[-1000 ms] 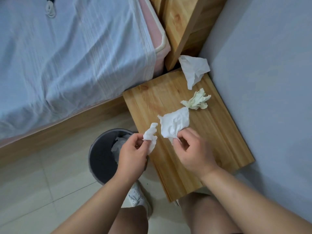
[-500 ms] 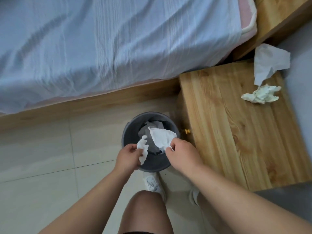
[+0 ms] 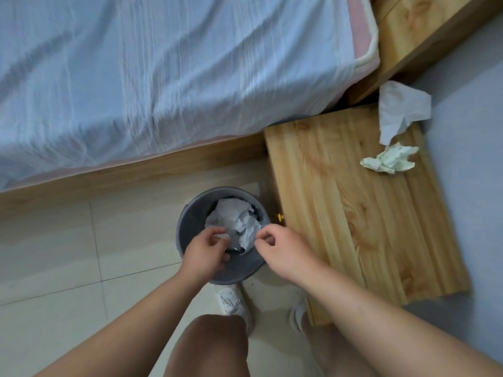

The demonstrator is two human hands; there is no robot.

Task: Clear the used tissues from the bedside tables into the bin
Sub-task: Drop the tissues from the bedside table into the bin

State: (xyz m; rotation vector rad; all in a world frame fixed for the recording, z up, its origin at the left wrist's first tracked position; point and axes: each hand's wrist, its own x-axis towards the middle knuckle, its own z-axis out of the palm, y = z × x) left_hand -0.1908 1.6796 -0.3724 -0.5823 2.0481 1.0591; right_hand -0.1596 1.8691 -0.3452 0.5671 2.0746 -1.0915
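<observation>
Over the bin (image 3: 236,276), the left hand (image 3: 206,250) and right hand (image 3: 284,253) are hovering, fingers loosely curled, gripping nothing. Dropped tissues (image 3: 236,221) are lying inside it, so this drop looks done. Right of the bin, a flat tissue (image 3: 400,110) and a crumpled tissue (image 3: 389,161) are waiting on the bedside table (image 3: 353,227); they're calling for a reach next.

The left hand (image 3: 205,250) and the right hand (image 3: 283,251) hover with loosely curled fingers over a round grey plastic bin (image 3: 192,221), which holds crumpled white tissues (image 3: 234,219). At 2 o'clock, on the light wooden bedside table (image 3: 340,213), lie a loose white tissue (image 3: 400,110) and a crumpled pale-green tissue (image 3: 389,161).
</observation>
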